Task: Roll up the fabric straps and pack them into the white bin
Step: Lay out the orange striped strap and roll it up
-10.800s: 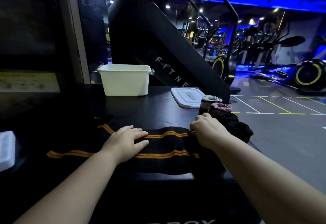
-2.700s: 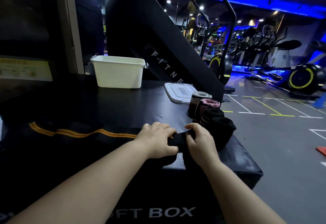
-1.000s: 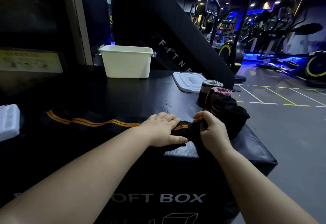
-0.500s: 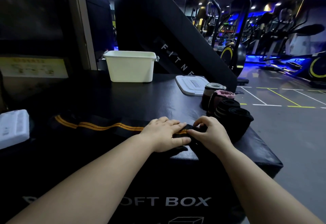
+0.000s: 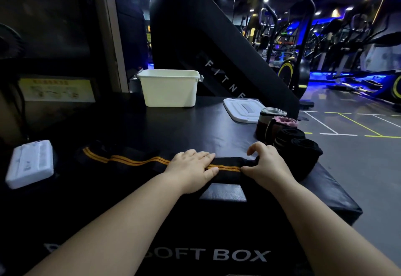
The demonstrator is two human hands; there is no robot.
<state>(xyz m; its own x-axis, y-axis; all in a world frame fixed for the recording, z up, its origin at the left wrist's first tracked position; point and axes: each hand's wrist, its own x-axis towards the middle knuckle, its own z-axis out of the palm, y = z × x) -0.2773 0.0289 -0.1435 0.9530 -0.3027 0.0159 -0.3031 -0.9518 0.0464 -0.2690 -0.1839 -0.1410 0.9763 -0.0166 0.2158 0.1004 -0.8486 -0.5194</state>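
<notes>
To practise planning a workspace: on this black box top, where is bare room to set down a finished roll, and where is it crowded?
Free: the box top between the white bin and the striped strap. Crowded: the right edge, where white lid and rolled straps sit by the right hand gripping the strap's end; the left hand presses the strap.

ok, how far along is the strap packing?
Done: four rolled straps stand at the right edge of the soft box. In hand: right hand grips the right end of the striped strap, left hand presses it flat; most lies unrolled. Left: finish this roll, then pack all into the white bin.
</notes>
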